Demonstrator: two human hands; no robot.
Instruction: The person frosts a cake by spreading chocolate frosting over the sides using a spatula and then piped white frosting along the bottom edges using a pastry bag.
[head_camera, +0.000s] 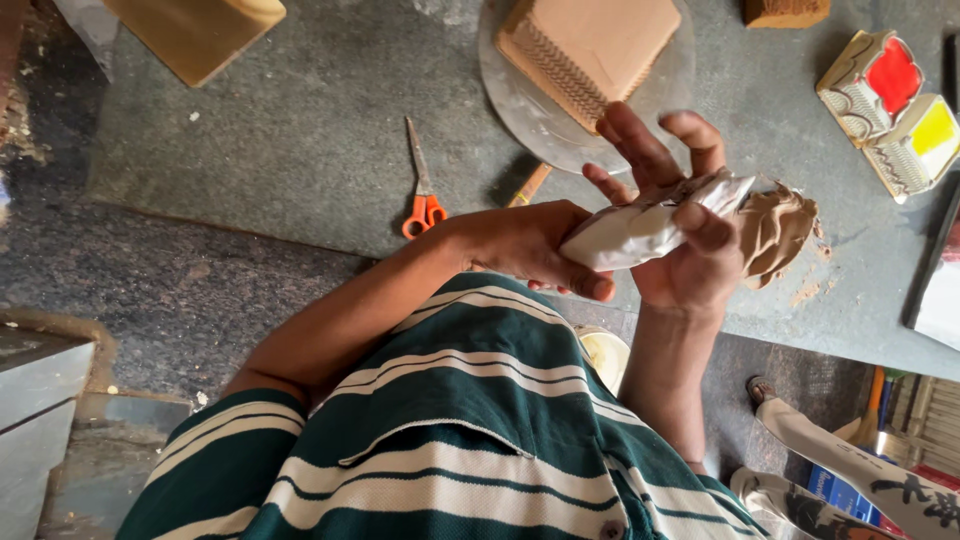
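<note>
Right then, from my remote seat I saw both hands clamped on one thing: a white paper piping cone (640, 228) with tan cream bulging out of its wide end (775, 232). The left hand (525, 245) was closed around the narrow end of the cone, thumb pressed along its underside. The right hand (685, 235) gripped the fatter part, thumb across the paper, the other fingers (640, 145) splayed up and loose. So the hands sat together, touching through the cone, held in the air above the grey stone worktop (300, 130).

Just beyond the right hand's fingers sat a square tan cake with a ridged side (590, 45) on a round clear turntable (520, 100). Beyond the left hand lay orange-handled scissors (422, 195), and a wooden-handled tool (530, 185) poked out from behind that wrist. Well off past the right hand stood two small square cakes, one topped red (890, 75), one yellow (935, 128). Another tan block (195, 35) lay far beyond the left forearm.

My worry was that open end. With cream already mounded out of it, I judged any harder squeeze from the right hand could push more out the back and onto the worktop, where crumbs (805, 292) already lay. The loose fingers gave little cover there.
</note>
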